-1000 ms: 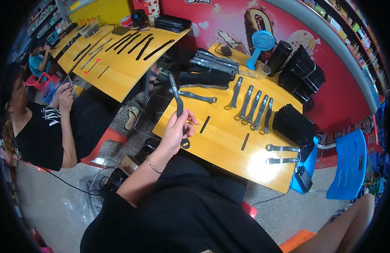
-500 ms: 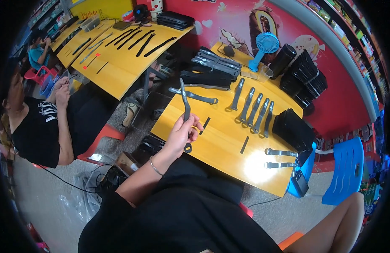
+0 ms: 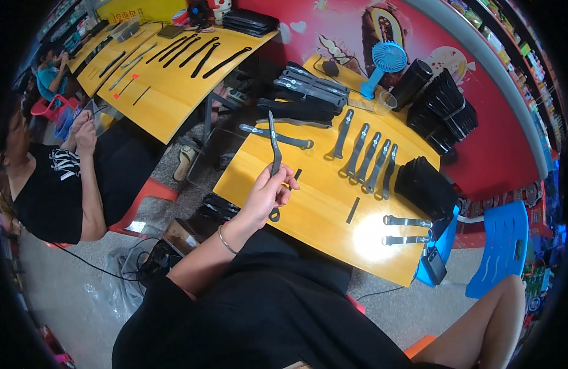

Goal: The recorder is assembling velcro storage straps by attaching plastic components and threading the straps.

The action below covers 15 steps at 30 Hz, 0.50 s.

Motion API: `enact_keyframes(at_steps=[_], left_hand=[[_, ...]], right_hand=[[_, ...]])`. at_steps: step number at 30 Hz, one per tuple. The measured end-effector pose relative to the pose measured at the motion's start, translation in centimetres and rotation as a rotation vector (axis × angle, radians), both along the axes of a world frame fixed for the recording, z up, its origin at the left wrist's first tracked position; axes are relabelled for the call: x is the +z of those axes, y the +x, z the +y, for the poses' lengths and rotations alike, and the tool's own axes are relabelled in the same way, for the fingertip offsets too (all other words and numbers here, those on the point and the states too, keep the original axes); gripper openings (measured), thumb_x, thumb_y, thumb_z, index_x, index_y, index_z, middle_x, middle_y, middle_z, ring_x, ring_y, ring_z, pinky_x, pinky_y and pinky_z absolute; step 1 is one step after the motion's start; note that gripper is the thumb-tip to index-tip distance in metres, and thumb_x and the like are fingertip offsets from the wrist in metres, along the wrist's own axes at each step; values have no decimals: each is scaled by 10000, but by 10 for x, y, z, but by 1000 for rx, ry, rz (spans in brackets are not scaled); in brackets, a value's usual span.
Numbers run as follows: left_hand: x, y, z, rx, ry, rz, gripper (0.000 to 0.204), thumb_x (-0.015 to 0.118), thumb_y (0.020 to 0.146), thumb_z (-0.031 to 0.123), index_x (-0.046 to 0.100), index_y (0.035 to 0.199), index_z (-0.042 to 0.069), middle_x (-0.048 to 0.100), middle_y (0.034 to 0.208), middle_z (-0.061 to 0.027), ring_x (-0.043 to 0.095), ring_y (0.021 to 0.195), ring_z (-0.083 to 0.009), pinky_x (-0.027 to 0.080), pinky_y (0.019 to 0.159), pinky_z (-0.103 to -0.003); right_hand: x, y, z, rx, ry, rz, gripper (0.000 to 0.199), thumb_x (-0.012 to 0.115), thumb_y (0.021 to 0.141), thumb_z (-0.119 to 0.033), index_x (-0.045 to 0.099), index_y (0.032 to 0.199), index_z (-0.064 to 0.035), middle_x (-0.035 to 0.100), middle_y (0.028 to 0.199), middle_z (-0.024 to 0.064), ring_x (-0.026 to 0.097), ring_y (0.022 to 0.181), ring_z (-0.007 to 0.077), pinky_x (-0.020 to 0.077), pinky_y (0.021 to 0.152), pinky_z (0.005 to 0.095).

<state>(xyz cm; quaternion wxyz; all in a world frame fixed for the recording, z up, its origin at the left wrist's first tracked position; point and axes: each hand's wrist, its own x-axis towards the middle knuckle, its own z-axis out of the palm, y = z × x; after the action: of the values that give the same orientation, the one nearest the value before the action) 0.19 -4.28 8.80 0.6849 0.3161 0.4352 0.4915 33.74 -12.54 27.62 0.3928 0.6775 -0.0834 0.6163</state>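
Observation:
My left hand [image 3: 267,195] is raised over the near left part of the yellow table [image 3: 321,206]. Thumb and fingers pinch a dark grey strap [image 3: 274,140], whose upper part stands up above the hand. Below the hand a ring-shaped end [image 3: 274,214] shows, seemingly of the same strap. Just beyond lies another grey strap [image 3: 276,136] with a ring end. Several more straps [image 3: 370,157] lie side by side to the right, and two short ones [image 3: 407,221] are at the right edge. My right hand is not in view.
Strap bundles [image 3: 311,86] sit at the far edge near a blue fan [image 3: 385,61], a black cylinder [image 3: 413,80] and black stacks [image 3: 444,111]. A blue chair [image 3: 498,246] stands right. Leftward, a person in black [image 3: 59,190] sits by another yellow table [image 3: 173,98].
My left hand still holds the strap, its upper end now leaning slightly more to the left. The whole view has shifted slightly. The straps on the table lie as before.

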Motion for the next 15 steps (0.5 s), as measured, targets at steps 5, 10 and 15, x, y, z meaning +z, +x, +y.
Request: enact_keyframes(at_steps=[5,10,15], left_hand=[[1,3,2,-2,-13,-16,219,360,969,289,479,977,105,560,793,-49,453,533,-58,304,468,-171],[1,1,4,-43,73,-238,340,270,964,327,490,991,70,562,790,-64,454,532,-77,304,456,-191],[4,5,5,-114,33,-510,369,258,951,317,493,1019,42,532,769,-65,444,537,-95,302,455,-200]], right_hand=[[-14,8,4,-92,17,-141,245,652,717,-126,612,939,-29,618,884,107,595,790,255,477,667,343],[-34,12,0,-190,11,-270,253,661,709,-127,612,938,-28,617,881,102,593,784,253,476,663,344],[-53,5,-9,-327,-47,-414,262,671,702,-127,612,937,-28,617,877,97,591,779,251,475,658,345]])
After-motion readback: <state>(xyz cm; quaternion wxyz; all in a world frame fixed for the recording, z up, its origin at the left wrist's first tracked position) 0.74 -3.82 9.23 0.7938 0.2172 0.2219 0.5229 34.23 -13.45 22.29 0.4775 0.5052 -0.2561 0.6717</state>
